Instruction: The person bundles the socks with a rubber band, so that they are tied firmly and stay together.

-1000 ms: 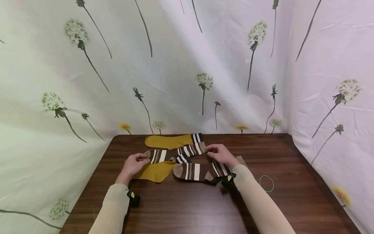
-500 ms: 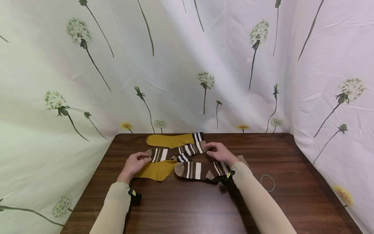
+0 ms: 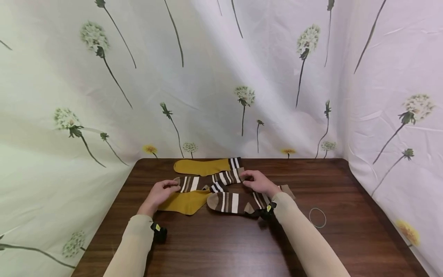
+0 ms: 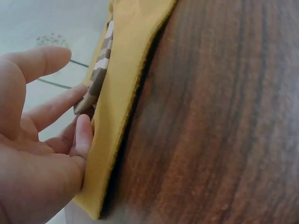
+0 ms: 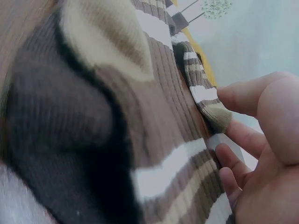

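A brown striped sock lies across the table between both hands. My left hand touches its tan toe with the fingertips, the topmost digit held off the cloth. At the other end, my right hand has relaxed fingers at the tan cuff, one fingertip on each side of it. A mustard sock lies in front, its striped cuff overlapping the first sock's middle. Nearest to me is another brown striped sock, partly hidden under my right wrist.
A second mustard sock lies along the back of the dark wooden table. To the right rests a thin pale ring, like a rubber band. Flower-printed cloth hangs behind and at the sides.
My right fingertips have slid slightly left onto the cuff. My left hand and the socks keep their places, while the head view has shifted a little.
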`<state>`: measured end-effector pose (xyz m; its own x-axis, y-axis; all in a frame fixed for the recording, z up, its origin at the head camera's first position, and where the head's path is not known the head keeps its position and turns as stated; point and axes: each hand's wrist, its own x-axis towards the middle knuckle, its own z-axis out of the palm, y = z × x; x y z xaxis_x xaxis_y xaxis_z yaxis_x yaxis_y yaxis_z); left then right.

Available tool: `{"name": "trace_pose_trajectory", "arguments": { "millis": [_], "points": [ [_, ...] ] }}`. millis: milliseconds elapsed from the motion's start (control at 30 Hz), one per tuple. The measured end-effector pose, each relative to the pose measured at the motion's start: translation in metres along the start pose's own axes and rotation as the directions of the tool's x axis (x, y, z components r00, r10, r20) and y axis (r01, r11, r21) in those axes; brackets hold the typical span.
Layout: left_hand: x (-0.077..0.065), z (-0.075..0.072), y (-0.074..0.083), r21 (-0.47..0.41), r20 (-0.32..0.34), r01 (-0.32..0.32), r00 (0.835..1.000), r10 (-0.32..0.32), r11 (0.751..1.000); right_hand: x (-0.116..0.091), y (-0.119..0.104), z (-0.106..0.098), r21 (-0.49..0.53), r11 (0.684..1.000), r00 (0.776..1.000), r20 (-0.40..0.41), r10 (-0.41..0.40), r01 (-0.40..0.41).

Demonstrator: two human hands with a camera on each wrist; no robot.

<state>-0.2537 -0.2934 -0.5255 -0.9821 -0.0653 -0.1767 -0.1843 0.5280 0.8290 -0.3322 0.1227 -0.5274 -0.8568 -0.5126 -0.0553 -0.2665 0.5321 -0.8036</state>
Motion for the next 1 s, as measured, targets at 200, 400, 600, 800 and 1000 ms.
{"name": "trace_pose_trajectory", "arguments": {
  "millis": [200, 400, 600, 800, 1000],
  "points": [
    [0.0009, 0.0013, 0.0023, -0.034, 0.002, 0.012, 1.0, -0.011, 0.999, 0.0027, 0.0014, 0.004, 0.002, 1.0, 1.0, -0.023, 0.018, -0.018],
    [0.0007, 0.0045, 0.0017, -0.078, -0.05, 0.015, 0.999, -0.019, 0.997, 0.0029, 0.0045, 0.0061, 0.02, 0.999, 0.996, -0.084, 0.041, -0.039],
    [0.0026, 0.0065, -0.001, -0.098, -0.134, -0.025, 0.991, 0.012, 0.995, 0.0014, 0.001, 0.0082, 0.06, 0.997, 0.986, -0.156, 0.054, -0.045],
    [0.0028, 0.0065, 0.001, -0.118, -0.2, -0.065, 0.979, 0.041, 0.991, 0.0, 0.0004, 0.0081, 0.069, 0.997, 0.967, -0.256, 0.003, 0.016],
    [0.0045, 0.0037, 0.007, -0.202, -0.225, -0.106, 0.973, 0.059, 0.974, 0.0005, -0.002, 0.0056, 0.046, 0.997, 0.935, -0.353, -0.04, 0.059]
  ]
}}
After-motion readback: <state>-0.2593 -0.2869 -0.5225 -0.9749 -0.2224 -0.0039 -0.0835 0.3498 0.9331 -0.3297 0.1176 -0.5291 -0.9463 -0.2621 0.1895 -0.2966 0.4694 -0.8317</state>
